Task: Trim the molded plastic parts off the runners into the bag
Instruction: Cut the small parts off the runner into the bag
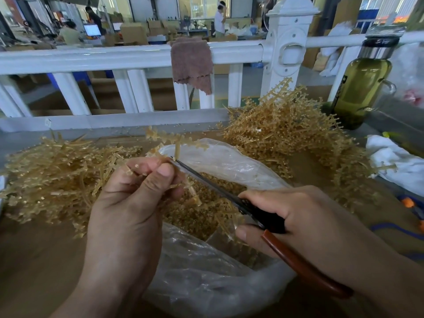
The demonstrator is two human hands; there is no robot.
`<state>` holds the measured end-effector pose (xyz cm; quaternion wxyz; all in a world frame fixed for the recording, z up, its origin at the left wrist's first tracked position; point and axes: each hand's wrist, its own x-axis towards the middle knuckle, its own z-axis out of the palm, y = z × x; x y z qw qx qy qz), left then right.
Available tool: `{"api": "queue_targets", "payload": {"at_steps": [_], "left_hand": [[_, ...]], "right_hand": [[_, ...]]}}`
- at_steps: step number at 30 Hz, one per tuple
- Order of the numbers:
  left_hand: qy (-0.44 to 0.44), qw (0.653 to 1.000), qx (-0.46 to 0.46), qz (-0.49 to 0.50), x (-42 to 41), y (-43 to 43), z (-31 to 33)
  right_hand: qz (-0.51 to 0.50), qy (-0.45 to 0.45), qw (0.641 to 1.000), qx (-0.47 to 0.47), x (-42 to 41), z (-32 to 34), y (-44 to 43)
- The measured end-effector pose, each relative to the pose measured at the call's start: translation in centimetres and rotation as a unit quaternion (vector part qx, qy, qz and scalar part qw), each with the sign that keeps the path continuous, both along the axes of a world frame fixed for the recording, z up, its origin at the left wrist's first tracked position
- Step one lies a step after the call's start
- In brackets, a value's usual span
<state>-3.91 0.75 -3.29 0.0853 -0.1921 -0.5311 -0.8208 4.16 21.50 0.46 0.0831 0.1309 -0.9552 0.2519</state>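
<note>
- Left hand [128,203] pinches a runner [177,140] over the bag [231,160]. Right hand [302,216] is curled round the snips [255,212], blade tip at the runner's stem.
- Bag holds a deep layer of cut parts [204,213].
- Pile [57,173] at 9 o'clock of bag looks stripped; pile [286,129] at 1 o'clock carries parts. I judge roughly halfway.

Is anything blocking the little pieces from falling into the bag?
Nothing visible does. The left hand holds the runner right over the open bag, and only the scissors in the right hand touch it.
</note>
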Motion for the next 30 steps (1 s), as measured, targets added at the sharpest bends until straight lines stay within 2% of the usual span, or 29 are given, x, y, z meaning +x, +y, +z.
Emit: {"api": "queue_targets", "payload": {"at_steps": [4,11,22,26,30], "left_hand": [[0.036,0.994,-0.103,0.009,-0.2,-0.3,0.0],[0.007,0.997,-0.072,-0.010,-0.4,-0.6,-0.4],[-0.012,0.997,-0.066,-0.025,-0.2,-0.6,0.5],[-0.051,0.999,0.003,0.001,0.4,-0.1,0.5],[-0.088,0.996,0.026,0.000,0.9,0.3,0.9]], "right_hand": [[-0.001,0.016,1.000,0.008,0.0,0.1,0.1],[-0.011,0.043,0.999,0.024,0.0,-0.3,0.0],[-0.014,0.037,0.998,0.039,0.0,0.0,-0.1],[-0.019,0.037,0.998,0.050,0.1,-0.2,-0.1],[-0.020,0.044,0.997,0.063,0.1,-0.2,-0.2]]}}
